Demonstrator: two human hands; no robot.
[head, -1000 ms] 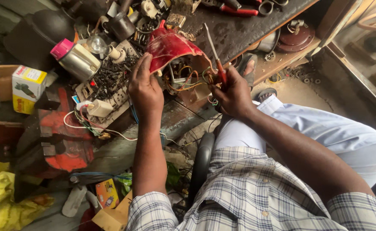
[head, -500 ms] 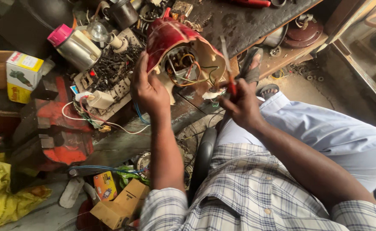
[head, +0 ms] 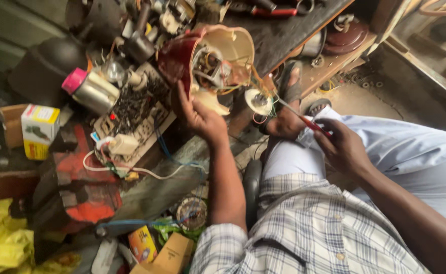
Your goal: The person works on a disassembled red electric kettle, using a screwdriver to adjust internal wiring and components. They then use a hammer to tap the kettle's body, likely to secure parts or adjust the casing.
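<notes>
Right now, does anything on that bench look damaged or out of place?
Yes. The red appliance housing under the left hand lies tipped, insides exposed, with loose wires spilling out. A white round part dangles off them beside it.

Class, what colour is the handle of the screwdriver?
Red, on the screwdriver in the right hand; head view.

The left hand now tips the red casing so its open inside faces up. The right hand draws the screwdriver back toward the lap.
</notes>
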